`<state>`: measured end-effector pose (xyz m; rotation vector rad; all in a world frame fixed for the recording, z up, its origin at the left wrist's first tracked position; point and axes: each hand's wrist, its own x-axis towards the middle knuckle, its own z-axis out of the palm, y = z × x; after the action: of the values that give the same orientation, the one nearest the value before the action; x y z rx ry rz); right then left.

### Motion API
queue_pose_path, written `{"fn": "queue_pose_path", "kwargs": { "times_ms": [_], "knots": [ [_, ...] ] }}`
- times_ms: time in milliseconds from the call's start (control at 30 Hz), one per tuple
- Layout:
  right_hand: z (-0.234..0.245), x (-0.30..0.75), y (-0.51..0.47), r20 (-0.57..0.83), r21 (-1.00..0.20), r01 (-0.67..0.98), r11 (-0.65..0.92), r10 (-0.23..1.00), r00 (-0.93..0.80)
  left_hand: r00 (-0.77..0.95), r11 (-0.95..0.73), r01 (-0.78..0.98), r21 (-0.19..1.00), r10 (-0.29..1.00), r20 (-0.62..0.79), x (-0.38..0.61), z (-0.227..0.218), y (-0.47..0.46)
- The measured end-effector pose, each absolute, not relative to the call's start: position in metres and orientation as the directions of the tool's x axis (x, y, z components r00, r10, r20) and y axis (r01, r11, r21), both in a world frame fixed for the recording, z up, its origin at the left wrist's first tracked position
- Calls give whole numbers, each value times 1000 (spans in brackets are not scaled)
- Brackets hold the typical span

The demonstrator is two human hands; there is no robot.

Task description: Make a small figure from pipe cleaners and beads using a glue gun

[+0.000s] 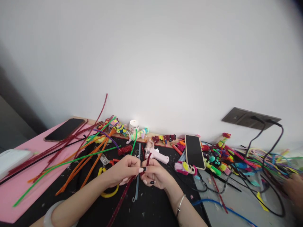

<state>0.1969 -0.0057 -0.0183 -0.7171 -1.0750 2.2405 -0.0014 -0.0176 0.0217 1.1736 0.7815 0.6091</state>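
Observation:
My left hand (127, 170) and my right hand (156, 174) meet over the black mat, thumbs and fingertips pinched close together. Between them they grip a dark red glittery pipe cleaner (121, 201). One length trails down toward me, and a short end sticks up above my right fingers. Just behind the hands lies a pale pink glue gun (159, 156). Beneath my left wrist are scissors with yellow handles (110, 193), partly hidden by the arm. A translucent glue stick (137, 187) lies on the mat below the hands.
Orange pipe cleaners (79, 168) and a green one (50, 168) spread leftward over a pink board (21, 203). Phones lie at left (64, 130) and right (194, 152). Small pipe-cleaner figures (186, 168) stand around. Black cables (267, 157) hang from a wall socket (239, 116). Another person's hand (293, 188) shows at right.

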Motion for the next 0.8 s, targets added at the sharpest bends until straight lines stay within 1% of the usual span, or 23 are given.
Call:
{"fn": "queue_pose_path", "kwargs": {
  "times_ms": [100,267,400,533,633,800],
  "knots": [
    [-23,198,-4,-230,-796,-246,-553,653,-722,581,228,-8,974,794,-181,-2,20,-16],
    [-27,199,0,-64,-760,-363,-539,618,-784,559,123,96,988,815,-156,0,22,-17],
    [-23,199,-2,-10,-767,-383,-515,607,-795,552,80,123,989,823,-135,1,23,-19],
    [-13,198,-7,-51,-781,-392,-486,676,-736,521,107,102,989,841,-145,1,21,-17],
    [-8,196,-9,-73,-798,-383,-465,706,-705,528,119,97,988,835,-153,1,19,-16],
    [-11,192,-9,-112,-838,-362,-409,777,-619,537,59,154,986,833,-133,1,20,-20]
  ]
}}
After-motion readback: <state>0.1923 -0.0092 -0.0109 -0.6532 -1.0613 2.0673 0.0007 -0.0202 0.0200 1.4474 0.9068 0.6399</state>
